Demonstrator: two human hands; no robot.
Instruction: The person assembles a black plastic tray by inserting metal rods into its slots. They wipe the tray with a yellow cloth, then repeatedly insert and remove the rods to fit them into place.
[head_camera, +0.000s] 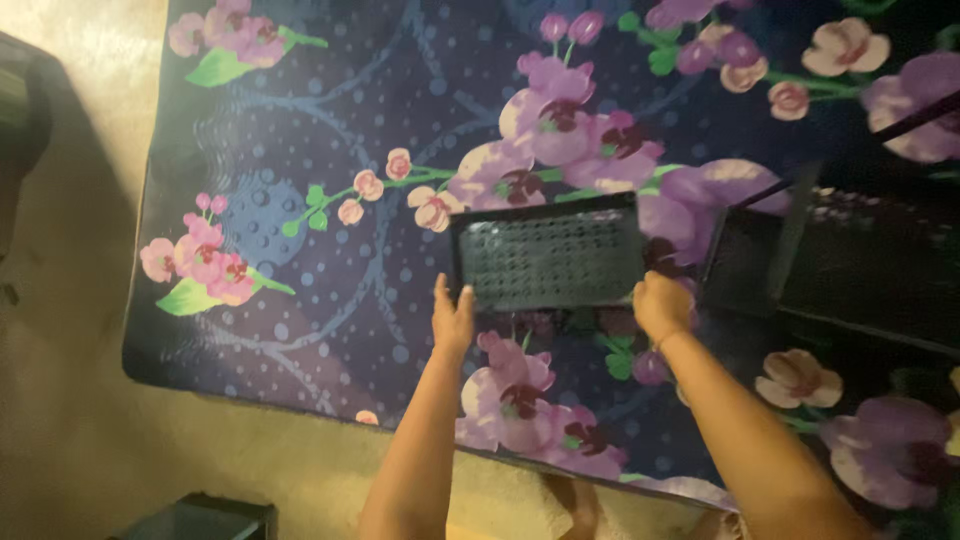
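Observation:
A black perforated plastic tray (548, 255) is held just above a dark blue mattress with pink and purple flowers (330, 150). My left hand (452, 318) grips the tray's near left corner, fingers up along its edge. At the near right corner my right hand (662, 303) is curled around the rim. Both forearms reach in from the bottom of the view.
A larger black crate-like thing (850, 260) lies on the mattress right beside the tray. The mattress rests on a beige floor (70, 330). A dark object (25, 110) stands at the left edge, another dark box (205, 518) at the bottom.

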